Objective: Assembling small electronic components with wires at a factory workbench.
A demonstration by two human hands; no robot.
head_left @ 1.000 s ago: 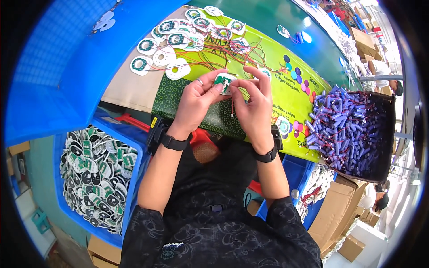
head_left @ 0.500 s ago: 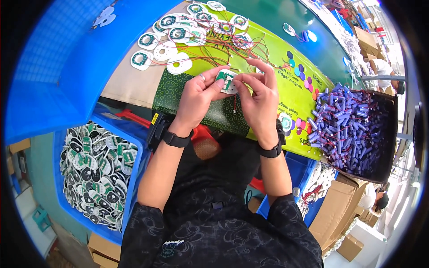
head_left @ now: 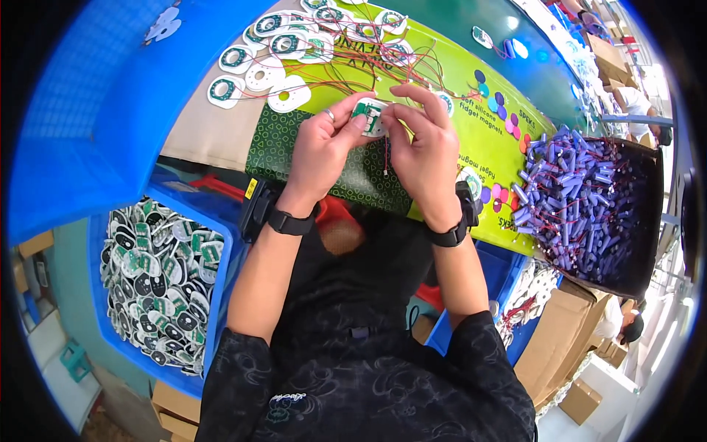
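Note:
Over the front of the bench, my left hand [head_left: 322, 147] grips a small white disc-ended piece with a green circuit board [head_left: 370, 118], thumb on its face and fingers behind. At the piece's right edge, the thumb and index finger of my right hand [head_left: 426, 151] pinch together; what lies between those fingertips is too small to make out. A short red-and-dark wire [head_left: 386, 156] with a small white plug dangles below the board. Beyond my hands lie several white rounded pieces with green rings [head_left: 286, 44], trailing tangled red and black wires [head_left: 346, 74].
A blue bin [head_left: 227, 295] of circuit-board pieces stands at my left, below a large blue tray [head_left: 118, 147]. At right, a dark box [head_left: 639, 199] holds many purple cylindrical cells with red wires. A cardboard box [head_left: 552, 331] and a bin of white parts [head_left: 526, 302] stand below it.
The view has shifted slightly, so the bench pieces sit a little higher and further left. Both hands keep almost the same hold on the circuit board.

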